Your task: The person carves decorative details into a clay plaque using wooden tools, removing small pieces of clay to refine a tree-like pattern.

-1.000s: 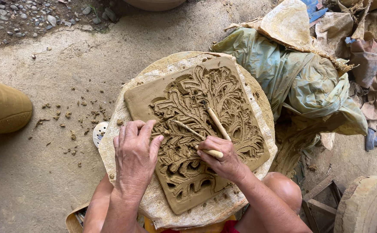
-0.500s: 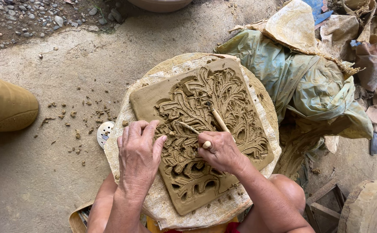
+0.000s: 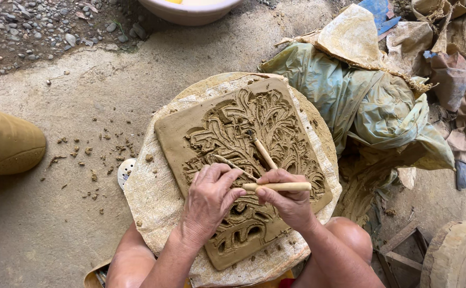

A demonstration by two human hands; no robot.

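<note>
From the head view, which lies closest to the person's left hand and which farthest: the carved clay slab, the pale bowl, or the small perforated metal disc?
1. Carved clay slab, directly under the left hand.
2. Perforated metal disc, just left, beside the cloth.
3. Pale bowl, far off at the top edge.

The carved slab (image 3: pixel 233 160) is seen to be damp, matt clay, smooth along its plain border and deeply ridged where the leaf relief is cut. It is borne on coarse woven cloth (image 3: pixel 153 202), and the pale modelling sticks (image 3: pixel 278 186) held by the right hand (image 3: pixel 289 200) appear to be smooth wood. The floor (image 3: pixel 57 229) is rough, dull concrete strewn with clay crumbs, and the crumpled sheeting (image 3: pixel 361 101) is shown as thin, faintly glossy plastic.
</note>
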